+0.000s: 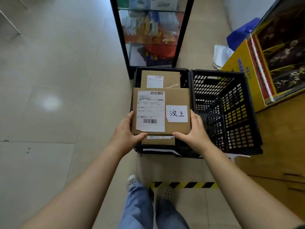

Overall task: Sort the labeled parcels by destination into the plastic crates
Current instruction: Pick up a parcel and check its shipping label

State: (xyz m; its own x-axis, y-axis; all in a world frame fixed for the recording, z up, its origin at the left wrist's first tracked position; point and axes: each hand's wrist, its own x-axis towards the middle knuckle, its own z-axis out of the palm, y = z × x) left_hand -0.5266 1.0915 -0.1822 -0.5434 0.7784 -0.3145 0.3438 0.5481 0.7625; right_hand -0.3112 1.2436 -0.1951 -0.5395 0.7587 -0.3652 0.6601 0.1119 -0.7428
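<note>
Cardboard parcel (177, 98) (labelled 汶上) clasped by left grip (125, 131) and right grip (196, 131) above crate (163, 68).

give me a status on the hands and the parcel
Left hand and right hand both grip the labeled parcel by its near corners. Parcel over the left crate, other parcels already inside. Nothing blocking the drop.

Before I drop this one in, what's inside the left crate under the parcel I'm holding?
A far parcel with a white label shows, and the edge of a near parcel. The held parcel hides the rest of the left crate.
</note>
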